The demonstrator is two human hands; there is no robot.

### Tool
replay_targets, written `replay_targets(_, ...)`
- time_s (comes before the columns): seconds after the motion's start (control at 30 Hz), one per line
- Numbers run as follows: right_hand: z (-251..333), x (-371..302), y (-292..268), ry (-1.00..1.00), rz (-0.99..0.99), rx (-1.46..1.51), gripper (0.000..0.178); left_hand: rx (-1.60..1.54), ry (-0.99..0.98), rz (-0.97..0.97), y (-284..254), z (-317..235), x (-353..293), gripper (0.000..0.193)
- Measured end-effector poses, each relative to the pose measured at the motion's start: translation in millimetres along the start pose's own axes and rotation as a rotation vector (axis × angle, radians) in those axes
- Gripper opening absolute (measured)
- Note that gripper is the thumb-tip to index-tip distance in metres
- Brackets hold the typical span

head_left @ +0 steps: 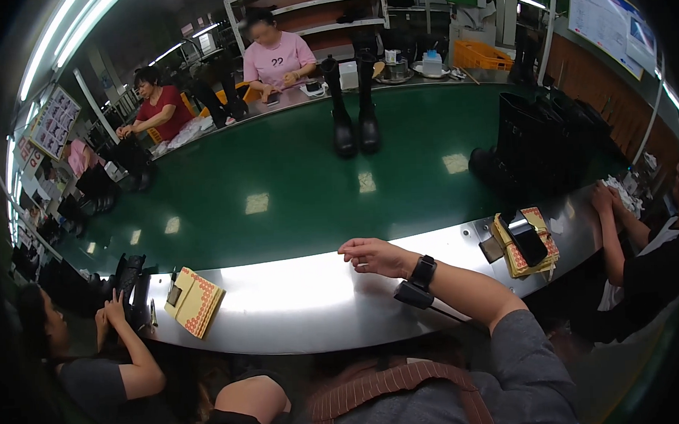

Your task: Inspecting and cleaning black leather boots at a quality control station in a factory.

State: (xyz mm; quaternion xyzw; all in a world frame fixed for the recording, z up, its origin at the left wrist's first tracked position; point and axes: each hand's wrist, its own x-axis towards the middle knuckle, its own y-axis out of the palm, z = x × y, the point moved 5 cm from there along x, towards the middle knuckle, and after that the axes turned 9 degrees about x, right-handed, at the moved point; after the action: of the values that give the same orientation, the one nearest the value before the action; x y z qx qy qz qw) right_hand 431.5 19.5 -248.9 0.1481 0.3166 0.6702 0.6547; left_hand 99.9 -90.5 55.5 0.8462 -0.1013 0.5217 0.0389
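My right hand (375,257) reaches in from the right over the shiny steel edge of the bench. Its fingers are loosely bent and somewhat apart, with nothing in them, so it is open. A black watch (423,272) is on that wrist, and a dark box-shaped device (413,294) sits just below it. My left hand does not show. Beyond my right hand, a pair of tall black boots (355,132) stands upright on the green belt (292,176), apart from my hand.
Several black boots (522,139) crowd the belt's right side. On the steel edge (267,291) lie a yellow patterned pad with a clip (194,302) at left and a phone (528,243) on yellow pads at right. Co-workers sit on both sides and across the belt.
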Motion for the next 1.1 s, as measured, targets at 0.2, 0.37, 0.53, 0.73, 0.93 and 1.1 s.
replay_targets(0.2, -27, -19, 16, 0.095, 0.072, 0.157, 0.025, -0.206, 0.129, 0.410, -5, 36, 0, 0.031)
replay_targets(0.37, -51, -3, 25, 0.137, 0.143, 0.297, 0.026, -0.227, -0.038, 0.600, -10, 69, 1, 0.031)
replay_targets(0.53, -51, 11, 23, 0.082, 0.211, 0.478, 0.025, -0.099, -0.218, 0.485, -71, 133, -41, 0.051)
replay_targets(0.73, -46, 6, -9, -0.078, 0.624, 0.418, 0.036, -0.055, -0.562, -0.676, -195, 227, -103, 0.034)
replay_targets(0.93, -33, -2, -28, -0.217, 0.693, 0.450, 0.052, -0.126, -0.775, -0.866, -224, 314, -169, 0.034)
replay_targets(1.1, -38, 3, -18, -0.149, 0.384, 0.431, 0.046, -0.276, -0.986, -0.761, -204, 365, -184, 0.039)
